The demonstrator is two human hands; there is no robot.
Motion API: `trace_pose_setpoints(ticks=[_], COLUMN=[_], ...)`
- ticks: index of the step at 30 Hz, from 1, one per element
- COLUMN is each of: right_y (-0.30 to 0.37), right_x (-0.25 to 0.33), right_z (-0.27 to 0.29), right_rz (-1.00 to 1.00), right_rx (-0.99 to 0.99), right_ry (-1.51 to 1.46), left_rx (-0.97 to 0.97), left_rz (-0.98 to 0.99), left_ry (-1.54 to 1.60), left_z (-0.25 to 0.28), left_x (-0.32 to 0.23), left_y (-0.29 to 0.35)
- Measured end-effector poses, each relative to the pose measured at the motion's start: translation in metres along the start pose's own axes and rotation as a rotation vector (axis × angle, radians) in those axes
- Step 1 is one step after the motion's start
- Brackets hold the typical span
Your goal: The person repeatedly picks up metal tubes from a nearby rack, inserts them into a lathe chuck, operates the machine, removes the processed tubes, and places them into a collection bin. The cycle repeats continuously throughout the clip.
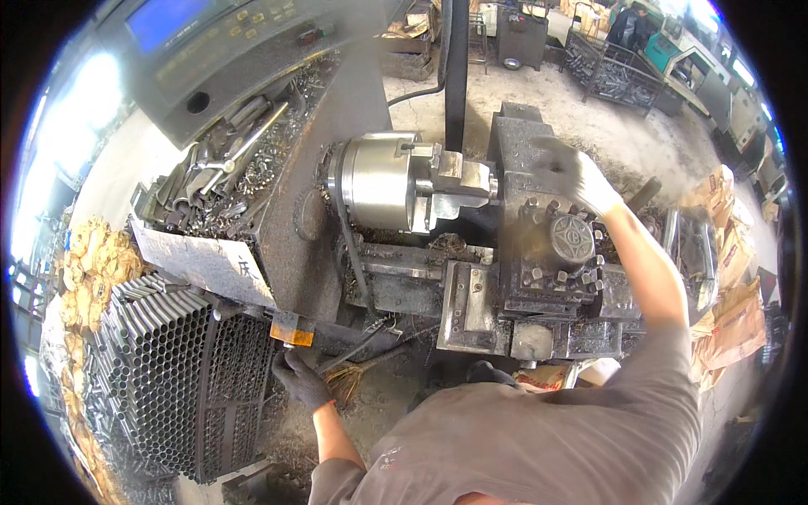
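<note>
A metalworking lathe lies before me. Its shiny round chuck (pixel 379 181) has stepped jaws (pixel 454 177) on its right face. My right hand (pixel 576 175), in a pale glove, is over the dark block (pixel 518 143) right of the chuck; motion smears its fingers. Nearer me stands a bolted tool post (pixel 572 240) with a round cap. My left hand (pixel 305 383), in a dark glove, is low beside the machine, its fingers curled just below an orange piece (pixel 292 331). What lies between those fingers is too small to name.
Stacked metal tubes (pixel 160 370) fill a rack at the left. Loose tools and shavings lie in a tray (pixel 202 252) above it. A control panel (pixel 219 50) overhangs the upper left. A broom (pixel 343 379) leans near my left hand; brown sacks (pixel 730 324) stand at the right.
</note>
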State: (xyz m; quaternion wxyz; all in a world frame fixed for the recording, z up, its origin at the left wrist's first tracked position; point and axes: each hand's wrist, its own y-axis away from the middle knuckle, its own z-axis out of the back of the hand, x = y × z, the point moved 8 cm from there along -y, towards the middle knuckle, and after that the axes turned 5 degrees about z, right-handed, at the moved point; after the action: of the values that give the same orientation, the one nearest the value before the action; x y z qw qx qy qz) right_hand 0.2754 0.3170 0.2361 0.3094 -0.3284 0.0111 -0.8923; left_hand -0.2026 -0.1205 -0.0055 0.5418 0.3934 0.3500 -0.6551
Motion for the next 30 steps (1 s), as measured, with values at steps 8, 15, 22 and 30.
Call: trace_pose_setpoints(ticks=[8, 15, 22, 30], right_y=[0.177, 0.208, 0.227, 0.232], right_x=[0.037, 0.038, 0.036, 0.139], right_z=[0.027, -0.005, -0.066, -0.256], right_rz=[0.079, 0.082, -0.004, 0.430], right_rx=[-0.302, -0.052, 0.157, 0.622], right_ry=[-0.438, -0.455, -0.604, -0.547], left_rx=[-0.042, 0.059, -0.028, 0.672], left_rz=[-1.134, -0.864, -1.119, -0.311], left_ry=[-0.210, -0.735, -0.451, -0.554], left_z=[-0.095, -0.245, -0.213, -0.047], left_x=[-0.332, -0.522, -0.459, 0.085], left_y=[0.062, -0.014, 0.060, 0.188])
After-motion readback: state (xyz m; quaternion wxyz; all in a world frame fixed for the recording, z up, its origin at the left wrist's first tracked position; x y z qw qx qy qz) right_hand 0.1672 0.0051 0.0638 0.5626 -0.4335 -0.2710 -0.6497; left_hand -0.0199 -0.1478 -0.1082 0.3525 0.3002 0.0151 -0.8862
